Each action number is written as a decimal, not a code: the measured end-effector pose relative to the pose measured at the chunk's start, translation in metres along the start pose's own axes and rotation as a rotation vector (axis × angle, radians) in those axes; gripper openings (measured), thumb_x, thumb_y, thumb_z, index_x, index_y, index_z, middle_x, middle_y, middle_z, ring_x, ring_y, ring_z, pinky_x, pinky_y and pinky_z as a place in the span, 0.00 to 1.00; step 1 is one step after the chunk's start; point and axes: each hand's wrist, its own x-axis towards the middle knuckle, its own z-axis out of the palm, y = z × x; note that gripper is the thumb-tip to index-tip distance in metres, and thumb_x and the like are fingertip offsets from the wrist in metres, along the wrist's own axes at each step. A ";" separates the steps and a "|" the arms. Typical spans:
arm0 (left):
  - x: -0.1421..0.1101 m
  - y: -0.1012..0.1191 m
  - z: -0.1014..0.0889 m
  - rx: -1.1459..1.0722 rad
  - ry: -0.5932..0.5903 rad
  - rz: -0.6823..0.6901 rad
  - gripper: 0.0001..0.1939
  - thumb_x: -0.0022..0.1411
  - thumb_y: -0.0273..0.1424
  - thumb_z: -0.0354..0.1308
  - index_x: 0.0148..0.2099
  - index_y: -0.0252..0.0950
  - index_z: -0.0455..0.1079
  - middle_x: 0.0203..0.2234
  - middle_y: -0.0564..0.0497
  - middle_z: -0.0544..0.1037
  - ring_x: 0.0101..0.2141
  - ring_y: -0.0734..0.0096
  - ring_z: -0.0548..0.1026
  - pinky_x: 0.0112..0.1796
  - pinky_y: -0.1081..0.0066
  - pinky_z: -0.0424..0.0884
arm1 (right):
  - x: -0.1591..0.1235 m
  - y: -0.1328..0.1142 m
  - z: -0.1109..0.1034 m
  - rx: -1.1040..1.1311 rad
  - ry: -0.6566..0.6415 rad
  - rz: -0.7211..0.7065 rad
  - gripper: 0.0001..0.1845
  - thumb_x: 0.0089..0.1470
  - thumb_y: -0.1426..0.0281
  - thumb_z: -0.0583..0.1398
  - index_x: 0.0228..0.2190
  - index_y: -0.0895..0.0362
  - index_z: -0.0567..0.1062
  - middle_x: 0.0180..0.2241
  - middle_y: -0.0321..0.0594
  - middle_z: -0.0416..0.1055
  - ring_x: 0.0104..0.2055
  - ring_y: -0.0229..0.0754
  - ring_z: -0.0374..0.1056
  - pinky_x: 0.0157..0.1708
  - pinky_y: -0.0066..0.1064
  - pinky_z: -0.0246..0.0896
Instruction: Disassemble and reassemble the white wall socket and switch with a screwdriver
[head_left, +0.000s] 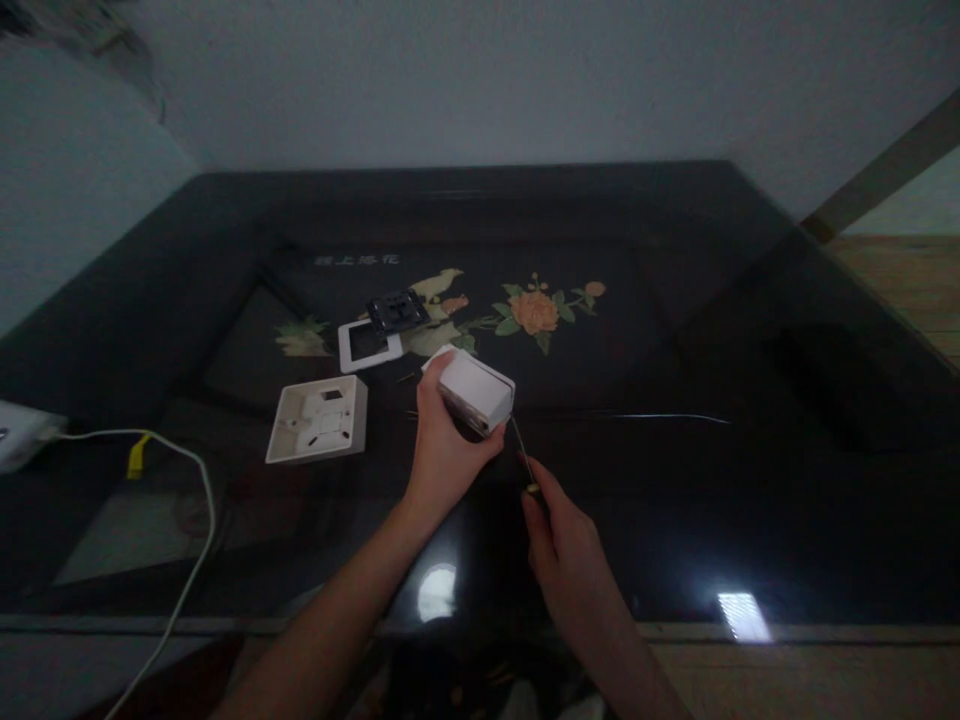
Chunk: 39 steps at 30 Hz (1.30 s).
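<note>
Block (476, 388) tilted in the left hand (442, 440), above the near middle of the dark, glossy table (675, 540). The left fingers were wrapped around it, thumb at its near end and the others over its far left end. The right hand (564, 530) pinched the screwdriver (523, 450) low on its handle, between thumb and forefinger, and the shaft slanted up to the block's near right corner; whether the tip touched it could not be told.

Left of the hands lay the box (360, 432), open side up. Beyond it was the frame (346, 350), white, with the black plate (397, 311) overlapping its far right corner. A small dark bit (406, 378) lay between frame and block. A cable (208, 485) with a yellow tag (136, 457) ran from the white case (21, 438) at the left edge. Flowers (534, 312) decorated the tabletop.
</note>
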 end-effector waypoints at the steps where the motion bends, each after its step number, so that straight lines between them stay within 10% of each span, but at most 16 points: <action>1: 0.000 0.000 0.000 -0.012 0.006 -0.010 0.44 0.47 0.24 0.68 0.62 0.42 0.50 0.59 0.42 0.59 0.61 0.52 0.62 0.62 0.51 0.56 | 0.000 0.002 0.001 -0.015 -0.001 -0.001 0.24 0.63 0.67 0.49 0.56 0.59 0.72 0.48 0.54 0.78 0.49 0.50 0.76 0.47 0.45 0.73; 10: 0.002 0.009 0.005 -0.064 0.174 -0.112 0.36 0.47 0.32 0.71 0.54 0.42 0.55 0.51 0.46 0.64 0.53 0.56 0.68 0.55 0.54 0.64 | 0.003 0.006 0.001 -0.026 -0.088 0.014 0.28 0.63 0.66 0.47 0.57 0.68 0.69 0.53 0.63 0.74 0.54 0.56 0.73 0.52 0.53 0.70; 30: 0.014 0.009 -0.014 0.263 0.069 0.148 0.30 0.51 0.36 0.67 0.56 0.40 0.68 0.49 0.45 0.71 0.51 0.54 0.68 0.53 0.56 0.66 | 0.009 -0.004 0.007 -0.074 -0.013 -0.059 0.26 0.62 0.70 0.47 0.58 0.68 0.68 0.52 0.63 0.75 0.54 0.55 0.73 0.50 0.51 0.72; 39: 0.012 0.010 -0.013 0.222 0.121 0.084 0.33 0.49 0.35 0.67 0.59 0.39 0.68 0.48 0.45 0.67 0.49 0.55 0.70 0.53 0.55 0.67 | 0.006 -0.011 0.015 0.303 -0.024 0.241 0.22 0.63 0.64 0.53 0.56 0.54 0.71 0.25 0.38 0.72 0.23 0.39 0.68 0.21 0.30 0.65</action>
